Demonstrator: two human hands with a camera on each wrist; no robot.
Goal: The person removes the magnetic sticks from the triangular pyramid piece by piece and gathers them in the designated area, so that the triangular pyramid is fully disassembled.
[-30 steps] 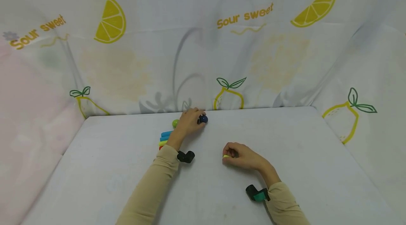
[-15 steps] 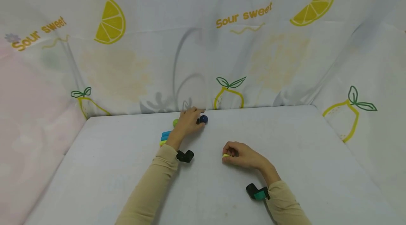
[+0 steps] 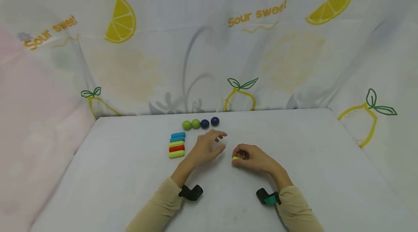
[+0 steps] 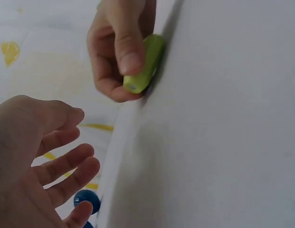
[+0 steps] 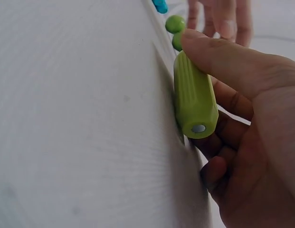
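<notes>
My right hand pinches a yellow-green magnetic rod between thumb and fingers, low over the white table. The rod is ribbed, with a round metal spot in its end. My left hand hovers to the left of it, fingers spread and loosely bent, holding nothing. Behind the left hand, a row of balls lies along the back: two green balls and two dark blue balls, the rightmost slightly apart. Left of that hand, several rods lie side by side: blue rods, a red rod and yellow-green rods.
The white table reaches back to a hanging cloth printed with lemons. Each wrist carries a black camera mount, the left mount and the right mount.
My left hand has let go of the dark blue ball at the back and drawn toward me, uncovering the balls and rods. The right hand still holds its rod in nearly the same place.
</notes>
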